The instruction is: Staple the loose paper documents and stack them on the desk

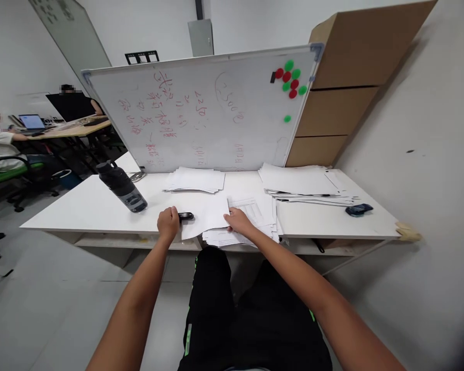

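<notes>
Holding white sheet just below ctr of frame, pinched at its R edge in narrow grip of R hand. Gripping black stapler in closed fist of L hand, w/ one end poking out to the R, right by sheet's L side; can't tell if touching. Resting R hand over printed papers, piled untidily & jutting past front edge of white surface. Can see L paper stack behind, approx ctr, plus R paper stack to right of ctr, both w/ uneven edges. Also see dark bottle left of ctr, looking tilted in view, & small dark item at right, too small to ID. Further back, across upper ctr, see whiteboard w/ red writing & red/green magnets near its upper R corner; next to it, upper right of frame, cardboard boxes. In upper left, make out laptop & two people at another table. At btm ctr, black trousers.
</notes>
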{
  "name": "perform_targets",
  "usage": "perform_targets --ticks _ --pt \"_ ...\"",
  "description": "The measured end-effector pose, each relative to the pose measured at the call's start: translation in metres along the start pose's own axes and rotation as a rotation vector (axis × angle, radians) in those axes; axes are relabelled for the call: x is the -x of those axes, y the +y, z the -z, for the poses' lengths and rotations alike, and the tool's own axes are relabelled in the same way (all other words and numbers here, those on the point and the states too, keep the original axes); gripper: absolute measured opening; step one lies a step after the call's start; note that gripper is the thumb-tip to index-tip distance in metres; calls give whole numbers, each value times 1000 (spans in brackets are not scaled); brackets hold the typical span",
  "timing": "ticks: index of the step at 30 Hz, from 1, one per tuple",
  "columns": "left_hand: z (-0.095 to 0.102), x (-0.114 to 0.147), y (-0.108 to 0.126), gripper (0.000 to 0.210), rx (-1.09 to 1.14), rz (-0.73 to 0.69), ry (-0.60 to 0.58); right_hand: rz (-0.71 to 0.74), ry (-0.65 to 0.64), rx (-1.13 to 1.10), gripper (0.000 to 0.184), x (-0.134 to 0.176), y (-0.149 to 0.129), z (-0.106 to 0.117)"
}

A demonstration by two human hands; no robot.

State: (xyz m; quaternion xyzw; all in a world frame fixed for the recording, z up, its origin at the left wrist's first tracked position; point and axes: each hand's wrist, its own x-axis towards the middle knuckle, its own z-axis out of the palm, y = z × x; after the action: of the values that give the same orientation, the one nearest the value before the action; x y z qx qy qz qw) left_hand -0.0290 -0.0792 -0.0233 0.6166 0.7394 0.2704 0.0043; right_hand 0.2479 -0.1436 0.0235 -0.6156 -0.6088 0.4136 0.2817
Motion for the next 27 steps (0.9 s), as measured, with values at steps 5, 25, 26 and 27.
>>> perform_targets --ticks 5,25,26,27 --pt "-10 -3 0 54 -24 125 70 227 133 506 33 25 -44 -5" --pt "-20 -11 -1 45 -48 53 77 -7 339 733 60 -39 -6 73" --pt "-20 -12 -1 45 -57 60 77 116 330 687 55 -61 -17 63" --pt "-20 -12 0 45 -74 70 76 227 316 647 51 -85 -27 50"
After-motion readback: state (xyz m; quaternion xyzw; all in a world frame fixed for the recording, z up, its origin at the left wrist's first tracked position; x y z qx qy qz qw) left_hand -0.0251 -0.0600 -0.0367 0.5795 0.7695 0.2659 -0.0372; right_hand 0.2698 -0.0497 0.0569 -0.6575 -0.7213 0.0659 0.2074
